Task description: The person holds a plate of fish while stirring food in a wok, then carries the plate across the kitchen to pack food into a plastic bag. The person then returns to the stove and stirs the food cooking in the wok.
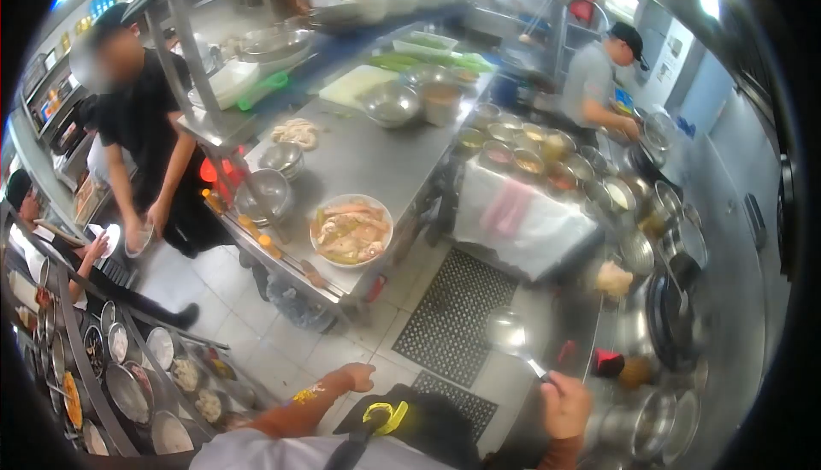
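Observation:
My right hand (566, 406) grips the handle of a metal ladle (508, 331), with its bowl pointing forward and left above the dark floor mat. Extended to the front left, my left hand (359, 376) has its fingers curled in, and nothing shows in it. Beyond that hand, a bowl of mixed pale and green food (351, 229) stands on the corner of the steel table (359, 162). To the right of the ladle is the cooking range, where a dark wok (667, 320) and a brush-like tool with a red part (609, 363) can be seen.
Several ingredient containers (528, 162) line the counter beyond a foil-covered surface (522, 222) with a pink cloth (506, 205). A rack of bowls (128, 393) is at left. One person (145, 119) stands left of the table; another (594, 85) works at the far right.

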